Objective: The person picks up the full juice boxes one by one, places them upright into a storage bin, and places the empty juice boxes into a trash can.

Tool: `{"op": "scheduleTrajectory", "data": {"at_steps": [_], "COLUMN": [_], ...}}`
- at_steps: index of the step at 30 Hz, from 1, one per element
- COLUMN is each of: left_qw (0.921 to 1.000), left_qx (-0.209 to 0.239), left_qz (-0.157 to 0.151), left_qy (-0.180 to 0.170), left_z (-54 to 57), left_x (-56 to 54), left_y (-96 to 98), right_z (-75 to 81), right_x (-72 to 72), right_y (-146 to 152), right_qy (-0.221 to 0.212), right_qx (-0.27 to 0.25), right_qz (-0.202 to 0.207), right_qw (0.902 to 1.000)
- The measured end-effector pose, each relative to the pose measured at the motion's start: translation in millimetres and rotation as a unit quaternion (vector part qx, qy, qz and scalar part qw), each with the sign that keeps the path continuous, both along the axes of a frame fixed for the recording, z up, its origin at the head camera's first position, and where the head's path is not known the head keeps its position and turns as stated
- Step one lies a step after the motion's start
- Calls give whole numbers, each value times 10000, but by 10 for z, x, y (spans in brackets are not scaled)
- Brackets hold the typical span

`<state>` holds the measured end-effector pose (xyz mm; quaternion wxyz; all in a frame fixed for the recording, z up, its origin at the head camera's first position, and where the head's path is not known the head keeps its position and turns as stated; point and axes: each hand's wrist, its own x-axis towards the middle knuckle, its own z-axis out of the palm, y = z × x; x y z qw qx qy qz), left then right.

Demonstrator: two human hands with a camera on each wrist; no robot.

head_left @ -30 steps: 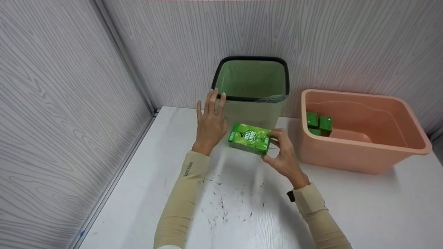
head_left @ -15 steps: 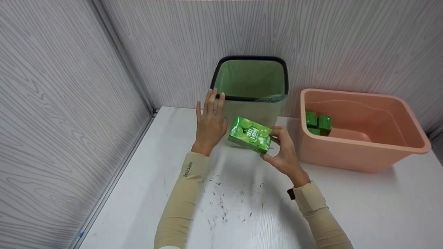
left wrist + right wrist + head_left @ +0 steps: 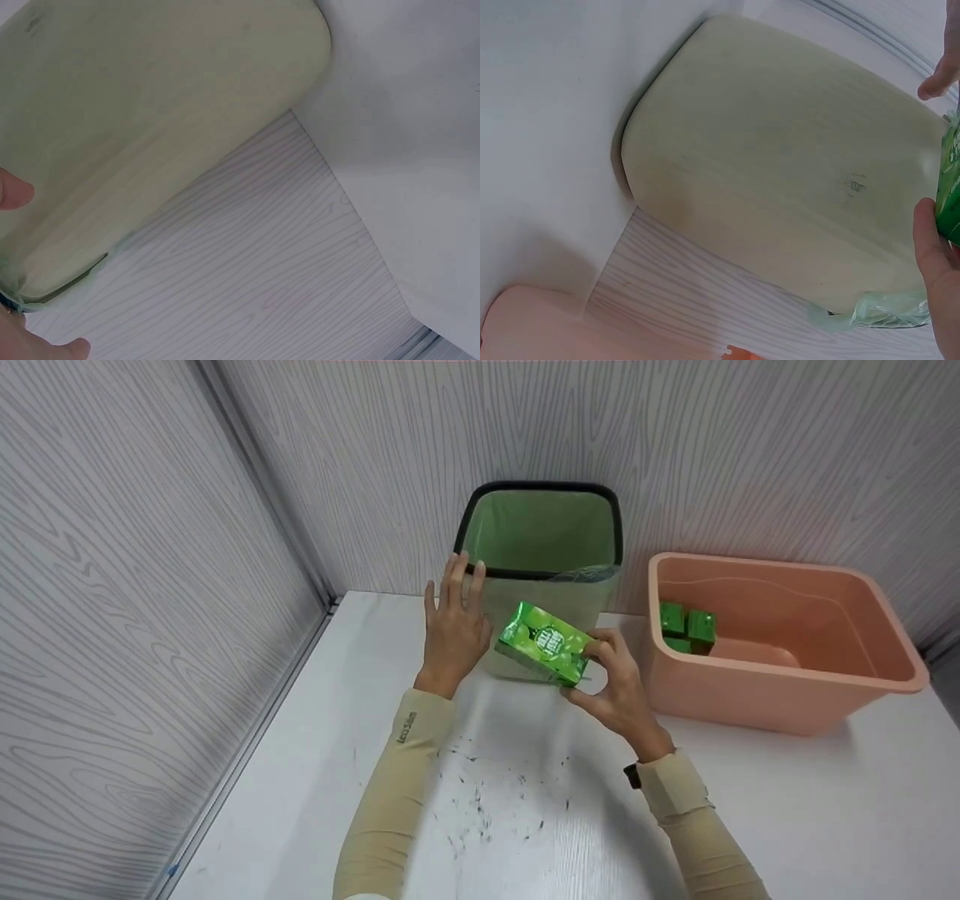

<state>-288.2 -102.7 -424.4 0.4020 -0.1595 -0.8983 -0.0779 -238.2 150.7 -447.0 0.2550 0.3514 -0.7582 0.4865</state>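
A green carton (image 3: 546, 643) printed with fruit and white lettering, like a juice box, is tilted in the air before the trash can (image 3: 547, 596). My right hand (image 3: 616, 690) pinches its right end between thumb and fingers. The carton's other end points up and left. In the right wrist view only part of the carton (image 3: 951, 184) shows at the right edge. My left hand (image 3: 454, 634) has its fingers stretched up, fingertips right at the can's black rim (image 3: 525, 574), and holds nothing. The can is pale green, lined with a thin clear bag (image 3: 889, 309).
To the right stands a pink tub (image 3: 787, 690), with several green boxes (image 3: 702, 627) in its left end. Dark scuff marks (image 3: 480, 802) spot the white tabletop (image 3: 300, 810). Wood-grain panels (image 3: 360, 457) rise behind and at the left.
My right hand has tipped the carton, its left end rising from nearly level to a slant. The left hand stays at the rim.
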Motion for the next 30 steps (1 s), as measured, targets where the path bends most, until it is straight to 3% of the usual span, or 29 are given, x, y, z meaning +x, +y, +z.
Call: {"op": "scheduleTrajectory", "data": {"at_steps": [12,26,30], "left_qw": [9999,9998,9995], "left_qx": [77,180,232], "left_qz": [-95,-112,-200], "left_qy": [12,12,34], "left_z": [7,10,31], "left_x": [-3,2,4], "left_y": [-6,-14,-16], "right_z": [164,367,446], "right_x": [-23,-66,-94], "right_y": [-32,-48,-60], "right_qy": [687,1146,1172], "right_qx": [-216,-1376,-1502], "right_qz": [-511,-820,-1178], "right_qw": [9961,9804,9746]}}
